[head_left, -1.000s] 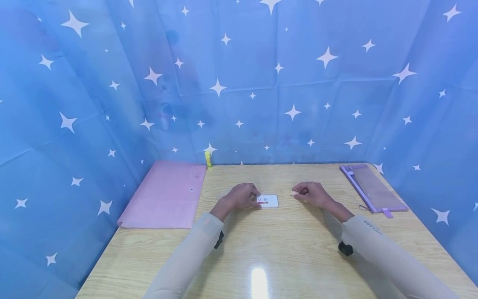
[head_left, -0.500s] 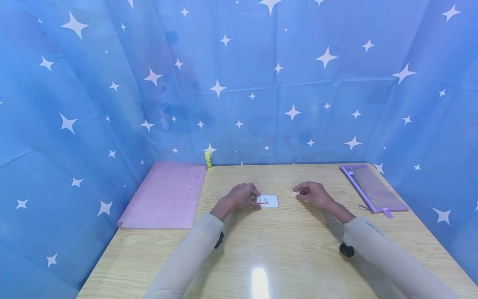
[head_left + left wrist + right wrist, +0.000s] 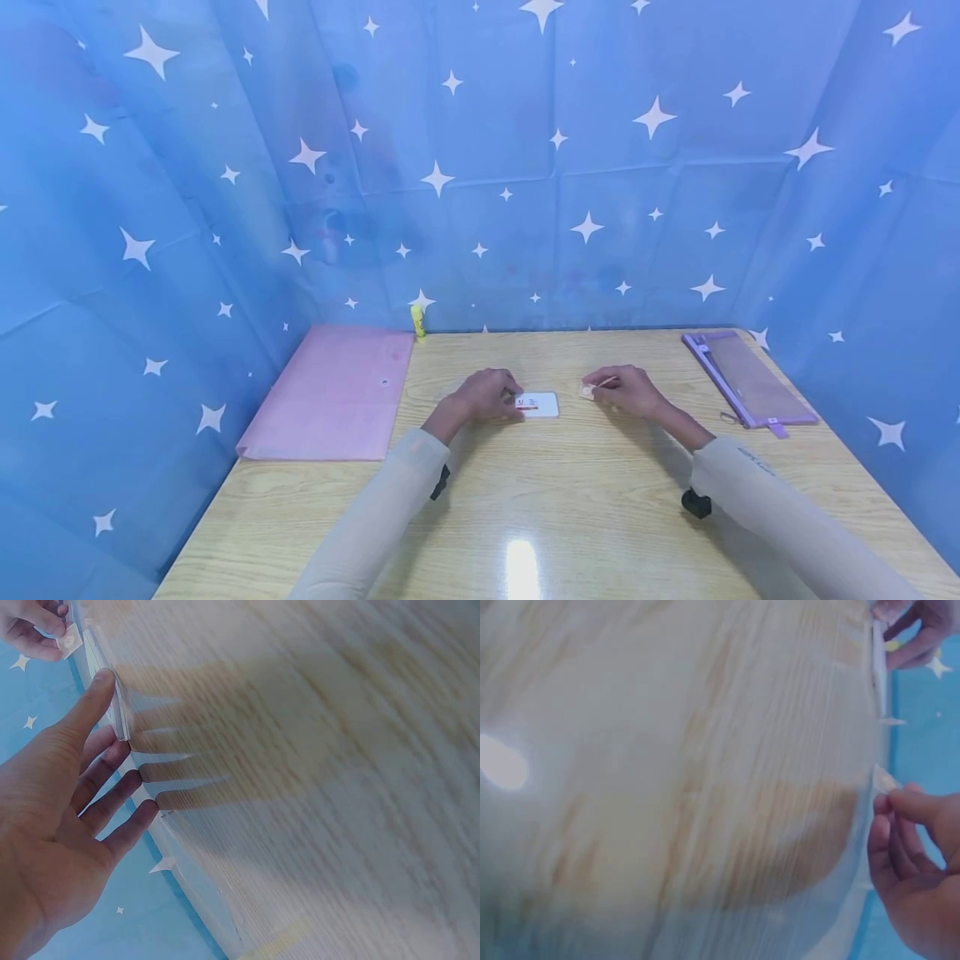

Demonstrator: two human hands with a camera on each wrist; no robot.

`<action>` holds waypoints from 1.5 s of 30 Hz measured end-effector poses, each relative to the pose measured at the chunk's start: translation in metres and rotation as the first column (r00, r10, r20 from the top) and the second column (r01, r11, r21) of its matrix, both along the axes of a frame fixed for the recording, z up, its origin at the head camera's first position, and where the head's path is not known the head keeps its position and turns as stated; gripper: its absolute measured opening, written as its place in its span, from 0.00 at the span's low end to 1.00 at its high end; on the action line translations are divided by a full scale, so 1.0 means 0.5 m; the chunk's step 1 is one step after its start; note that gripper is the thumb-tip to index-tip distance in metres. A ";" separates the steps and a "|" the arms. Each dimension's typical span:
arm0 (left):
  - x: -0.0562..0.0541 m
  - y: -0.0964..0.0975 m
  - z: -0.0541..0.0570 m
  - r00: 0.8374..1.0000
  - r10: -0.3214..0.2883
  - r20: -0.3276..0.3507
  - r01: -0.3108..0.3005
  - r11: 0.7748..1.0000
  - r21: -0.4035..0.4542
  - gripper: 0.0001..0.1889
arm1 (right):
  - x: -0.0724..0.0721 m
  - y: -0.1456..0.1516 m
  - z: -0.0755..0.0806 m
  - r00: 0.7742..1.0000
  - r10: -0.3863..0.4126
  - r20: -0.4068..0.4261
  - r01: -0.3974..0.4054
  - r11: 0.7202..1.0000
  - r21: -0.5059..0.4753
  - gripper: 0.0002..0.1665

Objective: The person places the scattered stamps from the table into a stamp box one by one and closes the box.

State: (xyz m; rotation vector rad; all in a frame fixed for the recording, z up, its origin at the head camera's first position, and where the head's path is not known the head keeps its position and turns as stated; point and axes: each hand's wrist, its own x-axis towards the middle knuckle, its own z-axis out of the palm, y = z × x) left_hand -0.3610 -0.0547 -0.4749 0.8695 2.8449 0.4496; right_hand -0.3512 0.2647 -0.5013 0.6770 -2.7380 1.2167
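In the head view my left hand [image 3: 486, 393] holds the left end of a flat white rectangular case [image 3: 546, 405] lying on the table, thumb on the near edge and fingers on the far one. Small dark print and a red strip show on its top. The left wrist view shows the case [image 3: 112, 701] edge-on at the thumb tip. To the right of the case, my right hand [image 3: 628, 390] pinches a small pale square piece [image 3: 587, 391] between thumb and fingertips, just above the table. This piece [image 3: 886, 780] looks thin in the right wrist view; its kind is unclear.
A pink translucent folder [image 3: 330, 392] lies at the left of the wooden table [image 3: 570, 492]. A yellow glue stick [image 3: 417, 322] stands at the back edge. At the right lies a purple-edged mesh zip pouch [image 3: 757, 379]. A blue starry curtain [image 3: 510, 275] surrounds the table.
The small pale piece has turned and shifted slightly left in my right fingers, and more of it shows, with a thin strip towards the fingers. My left hand and the white case stay put.
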 end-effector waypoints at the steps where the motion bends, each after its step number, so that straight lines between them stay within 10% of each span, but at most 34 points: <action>1: 0.001 0.000 0.001 1.000 0.000 0.000 0.000 1.000 0.000 0.26 | 0.001 -0.003 0.003 1.000 -0.001 0.003 0.001 1.000 -0.008 0.12; 29: -0.012 0.001 -0.008 1.000 -0.008 0.012 0.008 1.000 -0.015 0.26 | 0.010 -0.101 0.019 0.995 0.091 0.043 -0.087 0.992 -0.091 0.12; 45: -0.015 0.000 -0.012 1.000 -0.013 0.004 0.013 1.000 -0.008 0.27 | -0.004 -0.135 -0.011 0.997 0.075 -0.034 -0.074 0.997 0.030 0.09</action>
